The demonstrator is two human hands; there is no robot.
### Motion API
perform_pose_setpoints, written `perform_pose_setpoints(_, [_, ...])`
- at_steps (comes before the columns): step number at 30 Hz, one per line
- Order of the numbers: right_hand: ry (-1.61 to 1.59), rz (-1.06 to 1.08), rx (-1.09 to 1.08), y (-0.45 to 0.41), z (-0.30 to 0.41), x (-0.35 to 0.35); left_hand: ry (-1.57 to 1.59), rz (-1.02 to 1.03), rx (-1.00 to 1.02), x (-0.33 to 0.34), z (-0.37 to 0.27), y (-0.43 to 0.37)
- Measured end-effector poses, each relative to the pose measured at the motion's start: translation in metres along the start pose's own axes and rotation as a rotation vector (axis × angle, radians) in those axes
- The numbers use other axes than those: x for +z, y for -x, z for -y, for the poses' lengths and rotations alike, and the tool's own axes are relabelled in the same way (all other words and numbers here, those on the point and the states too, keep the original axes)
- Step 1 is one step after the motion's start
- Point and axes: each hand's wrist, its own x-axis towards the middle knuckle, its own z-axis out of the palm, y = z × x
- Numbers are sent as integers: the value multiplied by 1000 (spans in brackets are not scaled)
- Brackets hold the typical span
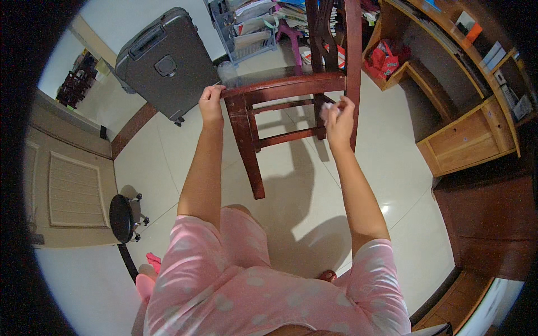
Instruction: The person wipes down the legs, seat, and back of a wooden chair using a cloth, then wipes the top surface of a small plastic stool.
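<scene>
A dark red-brown wooden chair (290, 82) with a glossy seat stands before me, its backrest at the right. My left hand (212, 105) has its fingers pinched at the seat's front left corner, where a small thin pale piece shows by the fingertips. Beside the chair's rear upright, on the right, my right hand (339, 119) has curled fingers around a small whitish item (327, 110), blurred and partly hidden. Faint shiny strands or marks cross the top of the near left chair leg (240, 115).
A dark grey suitcase (164, 63) stands behind at left, near a grey plastic rack (252, 44) of papers. A low black wheeled stool (122, 218) is by the door (77, 189). A wooden desk (466, 134) lies at right.
</scene>
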Motion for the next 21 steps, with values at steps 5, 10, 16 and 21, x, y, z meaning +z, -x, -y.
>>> perform_pose_setpoints(5, [367, -131, -256, 15, -72, -25, -11, -39, -39, 17, -7, 4])
perform_pose_setpoints(10, [444, -84, -268, 34, -89, -12, 27, -73, -71, 8, -1, 2])
perform_pose_setpoints(16, [365, 40, -349, 61, -67, 23, 5, -43, -31, 5, 6, -1])
perform_pose_setpoints(21, [322, 106, -390, 85, -37, 61, 12, -37, -27, 5, 9, -7])
